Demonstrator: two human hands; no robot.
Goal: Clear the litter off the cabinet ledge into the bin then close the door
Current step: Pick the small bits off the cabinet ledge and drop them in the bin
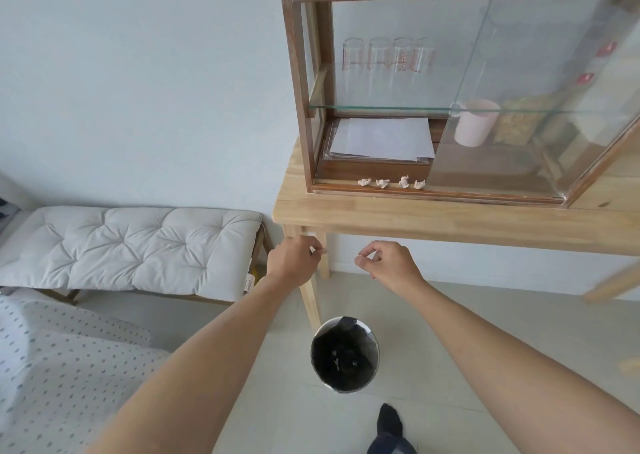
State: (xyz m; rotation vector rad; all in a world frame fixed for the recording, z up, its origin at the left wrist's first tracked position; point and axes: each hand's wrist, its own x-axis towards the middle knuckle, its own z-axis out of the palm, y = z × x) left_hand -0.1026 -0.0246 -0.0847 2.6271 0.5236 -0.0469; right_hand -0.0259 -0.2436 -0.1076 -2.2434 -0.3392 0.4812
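Four crumpled paper scraps (391,183) sit on the cabinet ledge (346,189) at 12 o'clock, the bin (344,355) at 6 o'clock; left hand (294,257) and right hand (389,263), loosely curled and seemingly empty, could fumble such small, light scraps, dropping them beside the bin.

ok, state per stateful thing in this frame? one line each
glass door: slid open, left half of cabinet exposed
litter scraps: four, on the cabinet ledge, none picked up
bin: on the floor, uncovered, dark liner, small bits inside
left hand: loosely curled, below the table edge, seems to hold nothing
right hand: loosely curled, apparently empty
pink cup: upright behind the glass
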